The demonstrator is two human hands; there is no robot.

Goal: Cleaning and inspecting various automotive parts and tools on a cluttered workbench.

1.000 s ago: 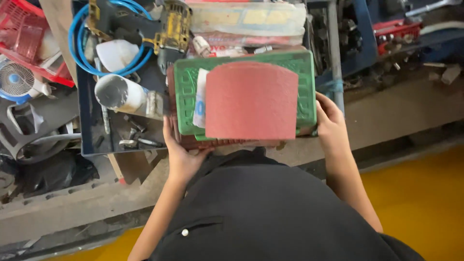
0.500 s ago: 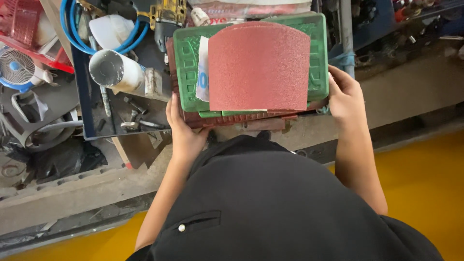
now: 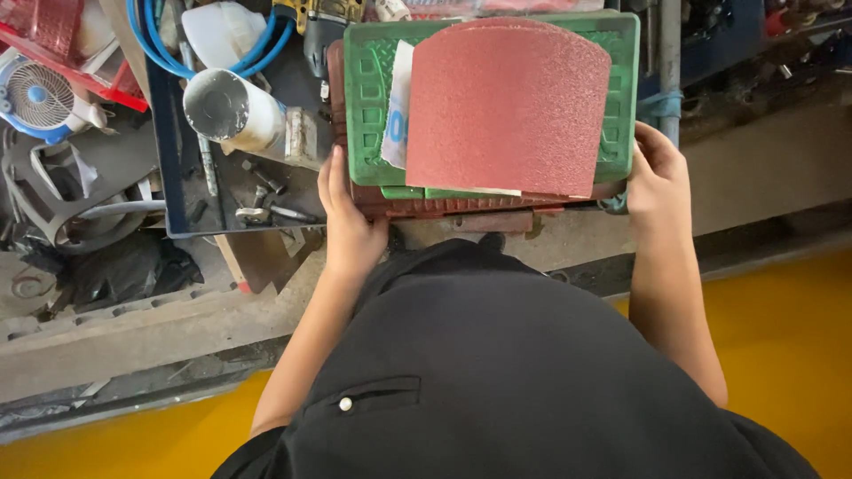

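You had 2 hands on 1 stack of flat plastic cases. On top sat 1 green case (image 3: 621, 98), ribbed and moulded with small square recesses, and under it at least 1 dark red case (image 3: 461, 206) showed along the near edge; how many more lay beneath, I could not tell. On the green lid lay 1 curved sheet of red sandpaper (image 3: 506, 106), gritty, arched at the far end and straight at the near one, with 1 white-and-blue paper slip (image 3: 397, 115) tucked under its left side.

Your left hand (image 3: 349, 226) clamped the stack's left edge, fingers close together and laid straight along the side, the thumb out of sight below. Your right hand (image 3: 658, 182) gripped the right edge, fingers curled narrow round the corner. The stack was held out in front of your chest, level, over the near edge of a cluttered workshop surface.

To the left lay 1 white cylinder (image 3: 235, 111) on its side in 1 dark blue tray (image 3: 164, 177), 1 coiled blue hose (image 3: 155, 40) beyond it, and 1 small white-and-blue fan (image 3: 40, 98) at far left. The floor (image 3: 781, 337) below was glossy yellow.
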